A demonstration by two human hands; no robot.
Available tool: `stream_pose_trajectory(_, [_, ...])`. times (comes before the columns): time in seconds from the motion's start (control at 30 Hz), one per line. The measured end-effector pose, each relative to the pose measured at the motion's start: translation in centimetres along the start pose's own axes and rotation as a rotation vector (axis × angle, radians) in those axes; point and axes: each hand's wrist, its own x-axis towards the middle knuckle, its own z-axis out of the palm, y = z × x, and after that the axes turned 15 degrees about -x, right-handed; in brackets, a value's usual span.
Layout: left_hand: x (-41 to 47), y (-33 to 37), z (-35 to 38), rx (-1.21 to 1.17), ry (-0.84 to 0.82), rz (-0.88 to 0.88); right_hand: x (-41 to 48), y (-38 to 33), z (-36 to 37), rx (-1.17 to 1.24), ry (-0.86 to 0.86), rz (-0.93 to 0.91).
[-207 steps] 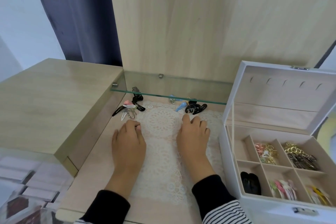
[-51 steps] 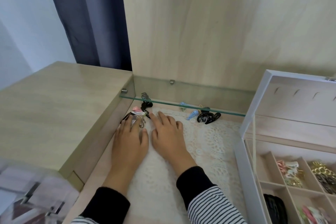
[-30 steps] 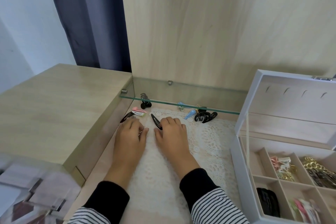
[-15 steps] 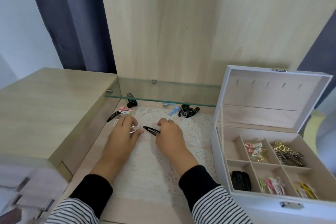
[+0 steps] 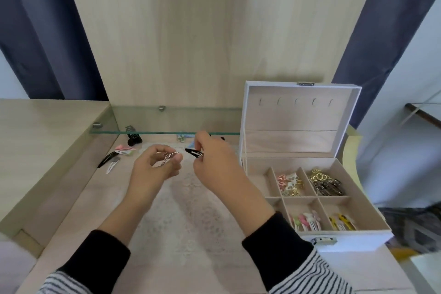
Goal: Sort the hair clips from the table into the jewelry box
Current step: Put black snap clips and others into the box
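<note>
Carrying picked clips to the open white compartmented jewelry box [image 5: 353,238] looks like the step in hand. The left hand [image 5: 155,167] pinches thin silver snap clips [image 5: 170,158], and the right hand [image 5: 214,164] pinches a slim black snap clip [image 5: 193,152], just beside the box. Next, each kind needs its matching compartment. No writing is readable.

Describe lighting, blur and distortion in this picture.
Head view: soft, even light, no hard glare; faint shadows on the lace mat. Head view: the wide lens bows the curtain at the frame edges. Head view: left hand holding silver clips and right hand pinching the black clip look slightly blurred; lower corners smeared.
</note>
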Motion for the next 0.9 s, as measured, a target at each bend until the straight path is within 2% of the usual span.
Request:
stream_pose_trajectory(0.13, [-0.6,1.0,3.2,-0.063,-0.086,-0.02,-0.8,3.2,-3.7,0.161,-0.008,0.006])
stream_pose_trajectory(0.43, [-2.3,2.1,10.4,-0.197,-0.244,-0.087,-3.5,11.9,-8.0,0.273,-0.105,0.128])
stream_pose_trajectory(0.67, [-2.9,1.4,13.4,-0.197,-0.352,-0.157,-5.4,16.8,-8.7,0.23,0.044,0.161])
stream_pose_trajectory(0.9, [-3.2,0.4,15.9,0.034,-0.454,-0.119,-6.7,19.7,-7.8,0.258,0.274,0.27])
